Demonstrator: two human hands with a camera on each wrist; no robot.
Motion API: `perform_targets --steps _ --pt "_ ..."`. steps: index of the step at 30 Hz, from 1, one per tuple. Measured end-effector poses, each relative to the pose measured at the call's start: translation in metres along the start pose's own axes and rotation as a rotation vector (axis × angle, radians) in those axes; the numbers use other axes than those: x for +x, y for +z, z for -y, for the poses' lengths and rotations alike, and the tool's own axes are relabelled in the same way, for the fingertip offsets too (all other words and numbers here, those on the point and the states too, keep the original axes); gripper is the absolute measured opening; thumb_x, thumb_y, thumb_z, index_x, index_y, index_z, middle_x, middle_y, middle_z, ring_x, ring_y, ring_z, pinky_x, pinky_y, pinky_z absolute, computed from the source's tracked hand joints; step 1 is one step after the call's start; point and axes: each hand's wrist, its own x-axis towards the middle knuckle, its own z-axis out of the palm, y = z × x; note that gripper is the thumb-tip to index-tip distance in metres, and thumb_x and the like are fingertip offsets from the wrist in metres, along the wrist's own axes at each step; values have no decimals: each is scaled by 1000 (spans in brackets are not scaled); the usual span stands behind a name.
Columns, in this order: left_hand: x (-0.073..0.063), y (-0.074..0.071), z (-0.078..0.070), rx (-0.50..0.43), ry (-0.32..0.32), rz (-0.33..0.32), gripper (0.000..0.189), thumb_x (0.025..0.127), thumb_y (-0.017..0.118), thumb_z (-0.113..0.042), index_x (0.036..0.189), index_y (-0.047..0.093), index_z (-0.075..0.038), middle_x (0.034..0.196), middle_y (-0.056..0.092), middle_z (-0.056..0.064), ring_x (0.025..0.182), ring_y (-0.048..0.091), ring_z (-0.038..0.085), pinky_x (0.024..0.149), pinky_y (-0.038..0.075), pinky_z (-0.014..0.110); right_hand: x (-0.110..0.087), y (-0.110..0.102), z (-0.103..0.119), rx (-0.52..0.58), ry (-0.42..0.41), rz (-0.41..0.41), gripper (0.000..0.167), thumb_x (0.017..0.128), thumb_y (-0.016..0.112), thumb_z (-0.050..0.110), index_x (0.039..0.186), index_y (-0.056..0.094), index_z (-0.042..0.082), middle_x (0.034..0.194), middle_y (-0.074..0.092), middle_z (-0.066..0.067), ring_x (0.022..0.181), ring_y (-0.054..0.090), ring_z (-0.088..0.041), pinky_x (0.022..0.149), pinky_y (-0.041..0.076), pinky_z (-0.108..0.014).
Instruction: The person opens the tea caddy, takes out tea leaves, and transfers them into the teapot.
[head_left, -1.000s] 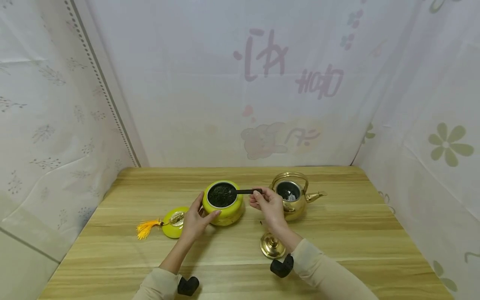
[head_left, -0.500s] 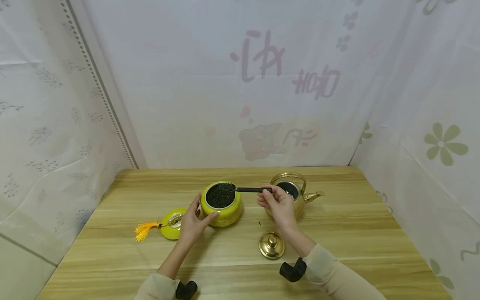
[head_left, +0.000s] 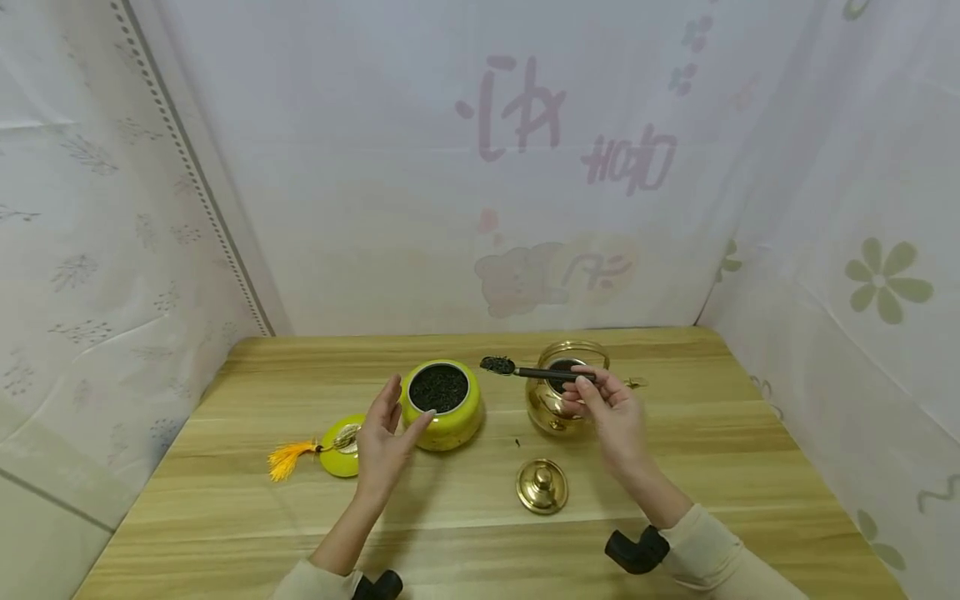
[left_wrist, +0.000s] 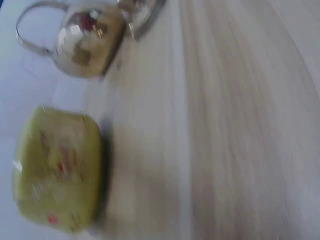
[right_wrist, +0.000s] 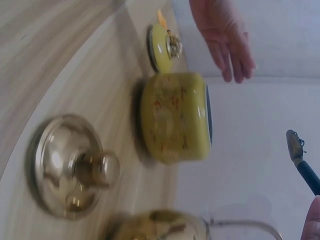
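My right hand (head_left: 617, 421) pinches the black handle of a tea scoop (head_left: 534, 372) between thumb and fingers. Dark tea leaves heap on the scoop's head, which points left and hangs between jar and teapot, higher than both. The scoop's handle crosses in front of the gold teapot's (head_left: 546, 407) mouth in the head view. A round yellow tea jar (head_left: 453, 431), lidless, is full of dark leaves. Just left of it is my left hand (head_left: 384, 443), fingers extended and thumb spread; in the right wrist view this left hand (right_wrist: 227, 42) shows apart from the jar (right_wrist: 175, 117).
The teapot's gold lid (head_left: 542, 486) lies knob up in front of the pot. Behind my left hand lies the jar's yellow lid (head_left: 340, 458) with an orange tassel (head_left: 291, 458). A small dark leaf bit sits on the wooden table (head_left: 465, 542). Patterned cloth surrounds the table.
My right hand has lifted the scoop of tea leaves out of the jar and carried it right and up. My left hand has let go of the jar's side.
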Motion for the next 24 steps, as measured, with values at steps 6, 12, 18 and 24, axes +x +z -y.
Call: perform_targets --steps 6,12,18,24 --pt "-5 26 -19 -113 85 83 68 80 72 -1 140 39 4 144 41 17 133 40 30 103 36 17 -5 -28 13 -1 -48 -46 27 93 56 6 112 54 -14 84 70 -4 75 68 -11 70 57 -24" --pt "-9 59 -25 -107 66 256 72 80 74 -8 141 37 3 145 40 19 132 40 32 106 37 33 -9 -53 21 -19 -76 -99 28 94 55 4 113 53 -16 84 70 -4 75 68 -12 70 57 -24" --pt "-9 88 -15 -93 -6 364 74 82 74 -12 141 34 7 146 35 23 133 37 36 107 35 40 -9 -70 24 -28 -98 -133 29 93 55 2 112 52 -19 83 71 -3 74 68 -11 70 57 -23" --pt "-2 111 -6 20 -3 368 79 80 76 -19 141 34 8 144 37 25 130 40 41 104 40 44 -6 -82 24 -86 -113 -196 30 92 57 2 111 52 -21 80 70 -4 71 67 -12 68 57 -24"
